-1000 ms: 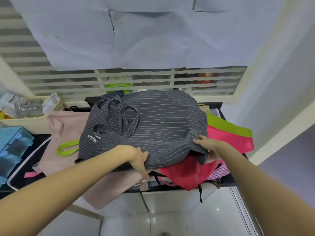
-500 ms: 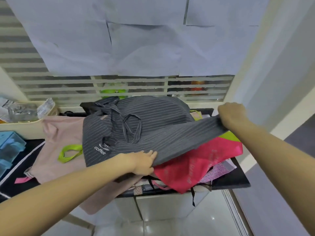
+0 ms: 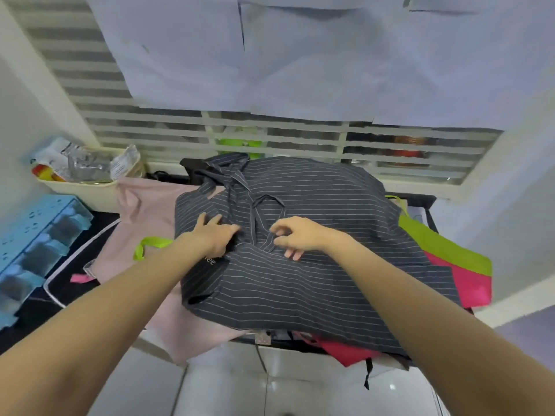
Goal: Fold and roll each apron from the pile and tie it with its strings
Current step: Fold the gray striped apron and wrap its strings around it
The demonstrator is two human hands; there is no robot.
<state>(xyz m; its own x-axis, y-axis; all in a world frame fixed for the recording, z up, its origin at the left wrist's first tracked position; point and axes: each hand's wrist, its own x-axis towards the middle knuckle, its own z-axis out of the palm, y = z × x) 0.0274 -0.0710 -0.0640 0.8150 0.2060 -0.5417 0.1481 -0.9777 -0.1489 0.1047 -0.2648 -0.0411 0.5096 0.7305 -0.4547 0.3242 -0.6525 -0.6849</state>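
Left hand [image 3: 214, 234] presses flat, fingers spread, on the grey apron [image 3: 315, 271] atop the pile. Right hand [image 3: 300, 235] just right, fingers curled, pinches its strings [image 3: 255, 217].

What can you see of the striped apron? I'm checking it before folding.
The striped apron is dark grey cloth with thin pale stripes, white lettering partly hidden, and its strings lying loose on top. It lies spread and rumpled atop the pile. The left hand presses on it; the right hand, fingers curled, is at the strings.
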